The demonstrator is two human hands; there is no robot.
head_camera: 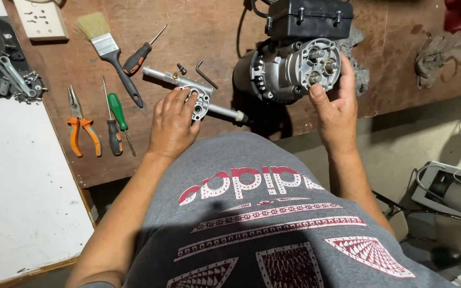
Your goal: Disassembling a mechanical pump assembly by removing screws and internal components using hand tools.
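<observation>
My left hand (173, 124) lies palm-down over the flanged shaft assembly (196, 96), fingers curled on its flange. Its long axis runs along the workbench (198, 32) toward the motor housing (289, 66), which my right hand (336, 106) grips at the bench's near edge, thumb on the faceplate.

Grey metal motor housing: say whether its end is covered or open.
Open: the grey metal motor housing shows bare bores, right hand steadying it; left hand holds the flanged shaft part.

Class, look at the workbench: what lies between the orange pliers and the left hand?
In the head view, two screwdrivers lie between the pliers and the left hand: a black-handled screwdriver and a green-handled screwdriver.
</observation>
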